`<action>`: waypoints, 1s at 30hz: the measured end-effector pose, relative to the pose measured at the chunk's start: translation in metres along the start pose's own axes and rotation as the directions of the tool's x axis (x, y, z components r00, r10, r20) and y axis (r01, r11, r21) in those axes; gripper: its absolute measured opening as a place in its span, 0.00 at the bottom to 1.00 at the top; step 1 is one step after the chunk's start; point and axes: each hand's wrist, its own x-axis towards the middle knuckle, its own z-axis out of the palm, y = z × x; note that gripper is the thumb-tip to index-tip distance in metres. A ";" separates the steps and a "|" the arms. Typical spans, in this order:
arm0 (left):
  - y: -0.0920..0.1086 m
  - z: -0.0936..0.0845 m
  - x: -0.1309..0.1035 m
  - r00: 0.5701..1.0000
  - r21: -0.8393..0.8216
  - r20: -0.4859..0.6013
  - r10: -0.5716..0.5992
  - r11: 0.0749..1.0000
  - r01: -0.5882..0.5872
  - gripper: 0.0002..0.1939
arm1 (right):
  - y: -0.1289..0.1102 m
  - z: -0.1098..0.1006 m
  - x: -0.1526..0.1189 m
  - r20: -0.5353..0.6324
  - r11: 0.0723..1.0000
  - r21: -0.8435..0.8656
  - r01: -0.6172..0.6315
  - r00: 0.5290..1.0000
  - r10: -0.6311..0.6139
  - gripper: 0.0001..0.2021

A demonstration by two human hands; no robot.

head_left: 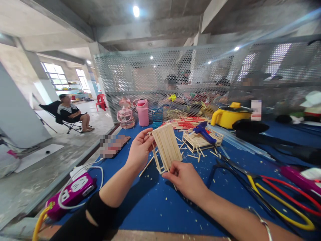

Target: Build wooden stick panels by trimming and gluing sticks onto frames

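Over the blue table mat, a small frame built of wooden sticks [167, 144] is held tilted, its slatted side facing me. My left hand [140, 147] pinches its upper left edge between thumb and fingers. Low on the right side, my right hand [187, 177] is closed at the bottom corner, fingertips pressed on the sticks. Behind it lies a second stick-built tray [193, 143], with a blue glue gun [204, 131] resting on top. Loose stick pieces [193, 156] are scattered around that tray.
Red-tipped sticks [185, 123] are piled by the mesh screen [140, 73]. A yellow pot [228, 117] and scissors [253, 175] are at right. Pink bottles [142, 113], a phone [114, 146] and a purple power strip [72, 194] are at left. A person [71, 112] sits beyond.
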 end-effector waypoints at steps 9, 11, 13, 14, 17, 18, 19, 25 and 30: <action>-0.001 0.002 0.001 0.999 0.058 -0.046 0.014 0.998 -0.012 0.19 | 0.001 0.004 0.002 0.006 0.998 0.063 0.000 1.000 -0.001 0.13; -0.001 0.001 0.004 0.996 0.063 -0.084 0.025 0.998 -0.020 0.17 | 0.000 0.003 0.001 0.019 0.998 0.056 0.008 1.000 -0.009 0.12; 0.000 -0.001 0.007 0.992 0.043 -0.127 0.020 0.999 -0.015 0.16 | 0.000 0.001 -0.001 0.025 0.999 0.027 0.025 0.999 -0.025 0.11; 0.000 -0.002 0.008 0.989 0.027 -0.148 0.010 1.000 -0.006 0.16 | 0.000 0.001 -0.002 0.029 0.999 0.005 0.033 0.999 -0.033 0.11; 0.001 -0.006 0.011 0.977 -0.017 -0.208 -0.040 0.999 0.037 0.15 | 0.000 -0.001 -0.004 0.050 0.997 -0.058 0.044 0.998 -0.041 0.12; 0.000 -0.007 0.012 0.973 -0.026 -0.223 -0.058 0.998 0.054 0.14 | 0.000 -0.001 -0.005 0.057 0.996 -0.073 0.046 0.997 -0.042 0.12; 0.000 -0.008 0.013 0.969 -0.031 -0.236 -0.076 0.997 0.070 0.14 | 0.000 -0.001 -0.005 0.061 0.995 -0.081 0.049 0.997 -0.044 0.12; -0.006 -0.016 0.021 0.951 -0.022 -0.281 -0.128 0.992 0.127 0.14 | -0.001 -0.003 -0.002 0.058 0.994 -0.094 0.057 0.997 -0.052 0.13; -0.008 -0.017 0.025 0.947 0.008 -0.289 -0.138 0.989 0.147 0.13 | -0.001 0.000 0.000 0.030 0.995 -0.097 0.021 0.999 -0.018 0.12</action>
